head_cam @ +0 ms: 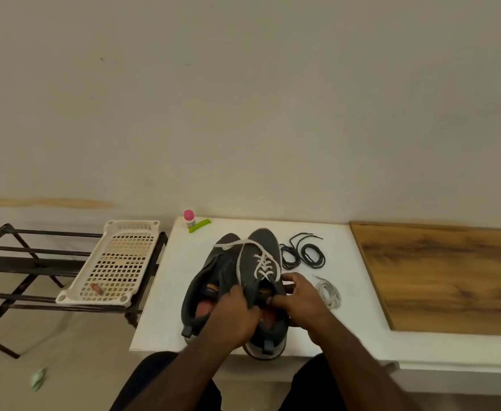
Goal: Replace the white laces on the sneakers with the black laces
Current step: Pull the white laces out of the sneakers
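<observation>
At the far left we note a black metal rack carrying a white perforated tray, with a small reddish item lying in the tray; neither bears on the work; on the white table a pink-capped bottle and a green clip stand near the back edge, well apart from the shoes. The left sneaker lies with no lace through its eyelets, so far as we can tell; our left hand curls round the collar of the right sneaker, steadying it; our right hand pinches at the top of the tongue where the white lace ends; we judge the step in hand to be unlacing this second shoe. The next move calls for drawing the lace free of each eyelet in turn. To the right, the black laces lie coiled beside the toe; a removed white lace sits near the right hand; a wooden board lies beyond; nothing obstructs reach.
</observation>
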